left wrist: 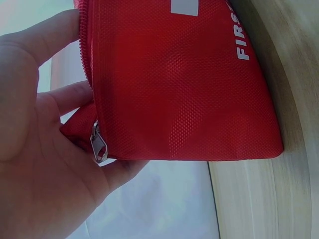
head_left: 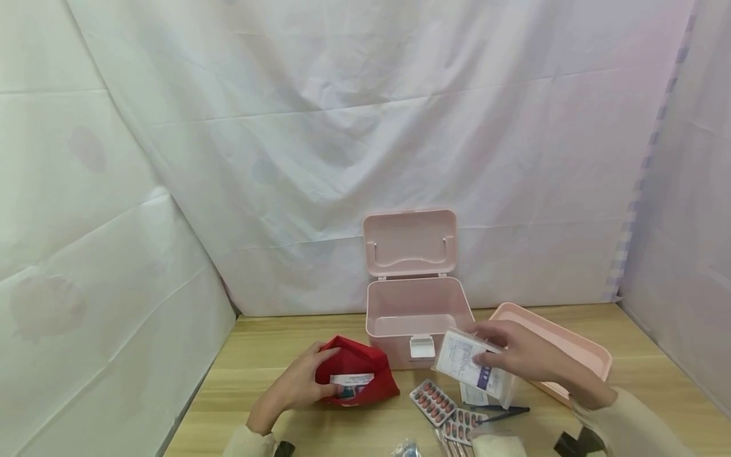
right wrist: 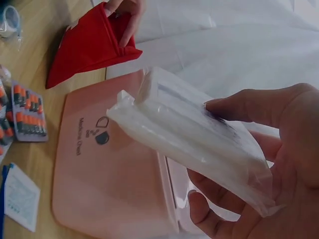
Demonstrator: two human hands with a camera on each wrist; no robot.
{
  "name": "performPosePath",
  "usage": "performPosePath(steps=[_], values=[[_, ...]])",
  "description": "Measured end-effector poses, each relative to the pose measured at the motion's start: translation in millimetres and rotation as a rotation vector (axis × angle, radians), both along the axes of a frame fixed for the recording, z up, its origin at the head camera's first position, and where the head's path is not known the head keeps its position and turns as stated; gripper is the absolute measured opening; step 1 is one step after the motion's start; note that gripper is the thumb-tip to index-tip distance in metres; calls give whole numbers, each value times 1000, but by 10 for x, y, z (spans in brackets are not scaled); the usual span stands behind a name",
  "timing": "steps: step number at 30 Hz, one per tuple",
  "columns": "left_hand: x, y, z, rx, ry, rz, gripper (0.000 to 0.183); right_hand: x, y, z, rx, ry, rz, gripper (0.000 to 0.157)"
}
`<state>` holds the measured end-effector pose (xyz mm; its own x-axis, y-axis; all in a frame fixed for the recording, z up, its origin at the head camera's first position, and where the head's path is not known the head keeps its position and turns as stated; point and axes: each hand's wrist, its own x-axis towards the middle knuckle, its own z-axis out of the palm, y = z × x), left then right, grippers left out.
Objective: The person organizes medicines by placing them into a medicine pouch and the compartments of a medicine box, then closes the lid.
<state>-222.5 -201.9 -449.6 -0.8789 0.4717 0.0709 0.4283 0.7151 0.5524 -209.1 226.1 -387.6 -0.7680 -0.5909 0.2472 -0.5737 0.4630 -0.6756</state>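
My left hand (head_left: pixel 302 379) grips the rim of a red zippered first aid pouch (left wrist: pixel 184 94), holding its mouth open. Inside the pouch lies a white and teal packet (head_left: pixel 352 382). In my right hand (head_left: pixel 516 352) is a flat, clear-wrapped white gauze packet (right wrist: pixel 194 129) with a purple label, pinched between thumb and fingers. That packet hangs in front of the pink medicine chest (head_left: pixel 394 346), near its right front corner. The chest's lid stands raised, and its white latch (head_left: pixel 422 347) faces me.
A pink tray (head_left: pixel 571 346) lies right of the chest. In front are capsule blister packs (head_left: pixel 433 402), black tweezers (head_left: pixel 505 414), a small white packet (right wrist: pixel 22 196), several thin sticks (head_left: pixel 451 444), a white bundle (head_left: pixel 498 445) and a tape roll (right wrist: pixel 9 22). White cloth (head_left: pixel 320 158) hangs behind.
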Motion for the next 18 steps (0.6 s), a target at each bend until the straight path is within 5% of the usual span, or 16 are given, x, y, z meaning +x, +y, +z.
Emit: performPosePath(steps=[4, 9, 18], values=[[2, 1, 10, -2, -7, 2, 68, -63, -187, 105, 88, 3, -65, 47], [5, 10, 24, 1, -20, 8, 69, -142, -442, 144, -9, -114, -50, 49], [7, 6, 14, -5, -36, 11, 70, -273, -863, 204, -30, -54, -20, 38]])
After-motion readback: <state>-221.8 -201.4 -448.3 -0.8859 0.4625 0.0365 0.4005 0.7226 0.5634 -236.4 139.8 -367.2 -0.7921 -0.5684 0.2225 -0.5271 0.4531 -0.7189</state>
